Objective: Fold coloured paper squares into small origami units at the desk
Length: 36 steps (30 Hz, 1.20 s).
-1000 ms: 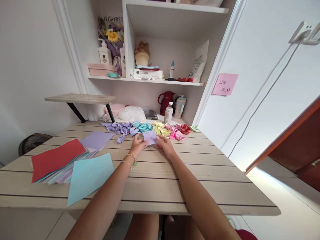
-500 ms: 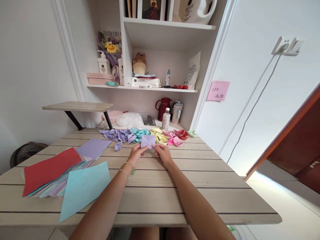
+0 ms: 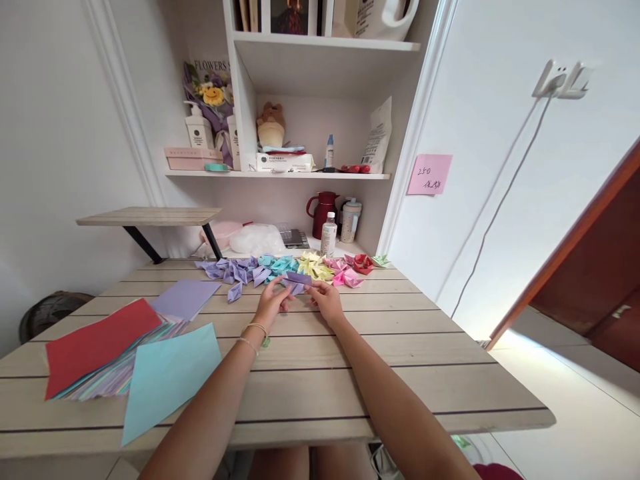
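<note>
A small purple sheet of origami paper (image 3: 299,281) is pinched between both hands above the table, its upper part bent over in a fold. My left hand (image 3: 273,303) grips its left side, fingers closed. On the right side my right hand (image 3: 325,299) pinches the same paper, its fingers curled. Just beyond the hands lies a row of folded paper pieces: purple ones (image 3: 235,270), teal ones (image 3: 277,266), yellow ones (image 3: 314,265), pink ones (image 3: 345,273), a red one (image 3: 361,264) and a green one (image 3: 381,260).
At left lie a stack of coloured paper with a red sheet (image 3: 100,343) on top, a purple sheet (image 3: 185,298) and a light-blue sheet (image 3: 170,373). A clear bottle (image 3: 329,235) and a red jug (image 3: 323,215) stand behind. A small raised shelf (image 3: 150,216) is at back left.
The purple paper lay flat and facing me; now its upper part is folded over. Both hands stay on its sides. The view has shifted slightly.
</note>
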{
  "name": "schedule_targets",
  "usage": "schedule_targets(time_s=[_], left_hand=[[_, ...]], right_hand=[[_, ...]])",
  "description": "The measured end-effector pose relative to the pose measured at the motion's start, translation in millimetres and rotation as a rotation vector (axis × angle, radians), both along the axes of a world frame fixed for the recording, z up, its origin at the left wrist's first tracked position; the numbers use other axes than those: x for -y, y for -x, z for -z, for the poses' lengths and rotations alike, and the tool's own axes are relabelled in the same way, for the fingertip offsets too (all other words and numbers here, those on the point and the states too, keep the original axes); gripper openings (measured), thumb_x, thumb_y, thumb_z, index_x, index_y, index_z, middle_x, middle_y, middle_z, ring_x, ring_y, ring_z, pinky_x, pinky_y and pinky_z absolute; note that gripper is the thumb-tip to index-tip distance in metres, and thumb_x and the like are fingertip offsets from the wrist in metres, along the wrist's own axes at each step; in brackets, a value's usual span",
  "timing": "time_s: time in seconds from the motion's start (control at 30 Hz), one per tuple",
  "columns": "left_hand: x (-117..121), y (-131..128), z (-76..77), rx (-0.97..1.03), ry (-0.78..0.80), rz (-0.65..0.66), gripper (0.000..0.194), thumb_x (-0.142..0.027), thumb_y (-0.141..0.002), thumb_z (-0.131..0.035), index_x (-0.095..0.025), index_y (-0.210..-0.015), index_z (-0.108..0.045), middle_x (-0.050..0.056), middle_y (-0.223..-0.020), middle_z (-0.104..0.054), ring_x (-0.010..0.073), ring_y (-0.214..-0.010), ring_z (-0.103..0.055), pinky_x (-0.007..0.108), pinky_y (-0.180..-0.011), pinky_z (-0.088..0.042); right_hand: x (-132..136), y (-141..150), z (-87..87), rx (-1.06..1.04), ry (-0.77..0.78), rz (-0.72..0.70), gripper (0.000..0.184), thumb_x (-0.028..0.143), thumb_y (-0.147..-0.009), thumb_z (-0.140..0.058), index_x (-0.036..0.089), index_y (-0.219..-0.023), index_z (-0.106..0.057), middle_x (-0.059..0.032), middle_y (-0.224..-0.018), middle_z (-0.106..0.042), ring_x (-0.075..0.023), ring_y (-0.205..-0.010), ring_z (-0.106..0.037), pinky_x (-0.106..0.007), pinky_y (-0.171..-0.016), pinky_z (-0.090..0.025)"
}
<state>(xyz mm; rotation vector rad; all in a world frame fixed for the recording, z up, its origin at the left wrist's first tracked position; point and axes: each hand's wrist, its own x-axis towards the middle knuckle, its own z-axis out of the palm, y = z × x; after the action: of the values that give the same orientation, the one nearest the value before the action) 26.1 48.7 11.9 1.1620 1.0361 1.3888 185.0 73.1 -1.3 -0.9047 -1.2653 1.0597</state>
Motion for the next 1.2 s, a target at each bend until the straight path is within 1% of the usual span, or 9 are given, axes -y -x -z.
schedule_targets(time_s=[0.17, 0.27, 0.4, 0.63, 0.8, 0.9, 1.0, 1.1, 1.2], left_hand=[[-0.2, 7.3, -3.0, -0.053, -0.022, 0.073, 0.067, -0.04, -0.062, -0.074, -0.017, -0.12, -0.049, 0.004, -0.076, -0.069, 0.0069, -0.044, -0.054, 0.022, -0.052, -0.049], [0.9, 9.2, -4.4, -0.087, -0.049, 0.076, 0.068, -0.041, -0.064, -0.073, -0.017, -0.121, -0.048, 0.003, -0.071, -0.068, 0.0074, -0.044, -0.054, 0.021, -0.05, -0.048], [1.8, 13.8, -6.8, -0.147, -0.089, 0.051, 0.062, -0.043, -0.063, -0.073, -0.016, -0.115, -0.052, 0.0, -0.061, -0.065, 0.0067, -0.038, -0.05, 0.019, -0.043, -0.042], [-3.6, 21.0, -1.0, -0.104, -0.062, -0.005, 0.043, -0.047, -0.057, -0.075, -0.015, -0.08, -0.057, 0.005, -0.068, -0.069, 0.0116, -0.047, -0.06, 0.022, -0.049, -0.047], [-7.0, 18.0, 2.9, -0.037, -0.033, -0.007, 0.043, -0.046, -0.056, -0.077, -0.014, -0.077, -0.057, 0.006, -0.07, -0.07, 0.0139, -0.055, -0.064, 0.025, -0.056, -0.052], [-8.4, 15.7, 4.0, 0.025, -0.051, -0.035, 0.041, -0.044, -0.056, -0.078, -0.013, -0.073, -0.058, 0.004, -0.066, -0.068, 0.0154, -0.064, -0.067, 0.027, -0.065, -0.054], [-8.1, 14.3, 4.4, 0.076, -0.048, 0.001, 0.041, -0.042, -0.056, -0.079, -0.013, -0.075, -0.059, 0.004, -0.068, -0.068, 0.0165, -0.069, -0.068, 0.029, -0.071, -0.055], [-6.6, 13.1, 4.5, 0.055, -0.021, 0.08, 0.043, -0.043, -0.055, -0.079, -0.013, -0.078, -0.061, 0.004, -0.07, -0.069, 0.0172, -0.069, -0.068, 0.031, -0.073, -0.055], [-5.1, 12.0, 4.5, 0.006, -0.009, 0.073, 0.042, -0.045, -0.055, -0.078, -0.012, -0.076, -0.063, 0.004, -0.067, -0.068, 0.0168, -0.066, -0.068, 0.031, -0.073, -0.055]], right_hand=[[0.0, -5.8, 0.0, 0.179, -0.085, 0.055, 0.036, 0.047, -0.064, -0.066, 0.016, -0.081, -0.068, -0.0003, -0.053, -0.064, -0.0107, -0.041, -0.048, -0.022, -0.041, -0.038], [3.2, -7.3, 1.3, 0.288, -0.086, 0.03, 0.035, 0.046, -0.068, -0.063, 0.016, -0.084, -0.069, 0.0016, -0.044, -0.059, -0.0104, -0.033, -0.045, -0.022, -0.038, -0.037], [5.6, -5.6, 3.7, 0.313, -0.066, -0.024, 0.034, 0.046, -0.069, -0.063, 0.016, -0.085, -0.068, -0.0004, -0.052, -0.065, -0.0127, -0.037, -0.053, -0.023, -0.04, -0.043], [5.1, -4.3, -0.5, 0.101, -0.03, -0.033, 0.037, 0.05, -0.057, -0.073, 0.017, -0.074, -0.066, -0.0032, -0.063, -0.068, -0.018, -0.054, -0.063, -0.026, -0.048, -0.048], [6.2, -3.7, -3.7, -0.029, 0.05, -0.088, 0.043, 0.051, -0.05, -0.078, 0.017, -0.072, -0.065, -0.0029, -0.063, -0.067, -0.0185, -0.06, -0.064, -0.027, -0.054, -0.05], [7.9, -1.8, -4.7, -0.085, 0.079, -0.142, 0.044, 0.051, -0.048, -0.079, 0.017, -0.071, -0.064, -0.0027, -0.064, -0.067, -0.0188, -0.062, -0.065, -0.029, -0.06, -0.052], [9.4, -1.2, -5.4, -0.12, 0.086, -0.165, 0.042, 0.05, -0.049, -0.079, 0.017, -0.071, -0.064, -0.0021, -0.067, -0.068, -0.0183, -0.064, -0.065, -0.029, -0.063, -0.052], [10.0, -1.4, -5.1, -0.112, 0.088, -0.216, 0.042, 0.049, -0.051, -0.079, 0.017, -0.074, -0.066, -0.0024, -0.07, -0.069, -0.018, -0.065, -0.065, -0.03, -0.064, -0.053], [8.9, -0.9, -3.5, -0.084, 0.107, -0.267, 0.042, 0.049, -0.05, -0.079, 0.016, -0.073, -0.068, -0.0026, -0.07, -0.068, -0.019, -0.067, -0.066, -0.031, -0.065, -0.054]])
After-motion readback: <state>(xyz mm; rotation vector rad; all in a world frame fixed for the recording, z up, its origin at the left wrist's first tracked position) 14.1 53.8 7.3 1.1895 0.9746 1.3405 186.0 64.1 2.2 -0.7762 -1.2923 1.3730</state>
